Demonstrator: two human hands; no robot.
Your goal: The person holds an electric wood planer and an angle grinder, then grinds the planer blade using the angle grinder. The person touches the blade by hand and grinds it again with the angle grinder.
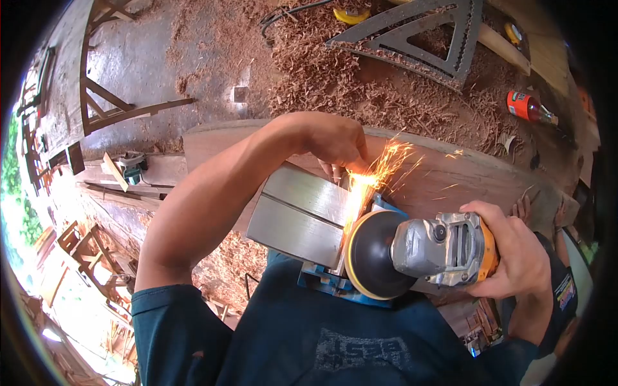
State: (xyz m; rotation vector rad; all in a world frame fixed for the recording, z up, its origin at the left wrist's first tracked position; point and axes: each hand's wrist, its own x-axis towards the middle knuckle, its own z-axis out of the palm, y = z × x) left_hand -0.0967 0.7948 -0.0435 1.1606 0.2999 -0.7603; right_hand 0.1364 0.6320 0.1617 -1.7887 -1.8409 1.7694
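My right hand [515,254] wraps round the body of an angle grinder [428,248], its round dark disc [380,257] with a yellow rim facing left. Bright sparks [386,164] fly up from the disc's far left edge. An upturned blue electric planer [296,212] lies close against my body, its two silver sole plates facing up. At its far end my left hand [338,141] is bent down with curled fingers, right beside the sparks. Glare hides its fingertips and whatever they pinch. Under the planer runs a long, curved wooden board [444,174].
Wood shavings [315,77] cover the surface beyond the board. On them lie a large metal speed square [444,58], a red-labelled bottle [531,106] and a yellow object [352,15]. Another person's hand [523,207] rests near the board's right end. Wooden frames [96,257] stand at left.
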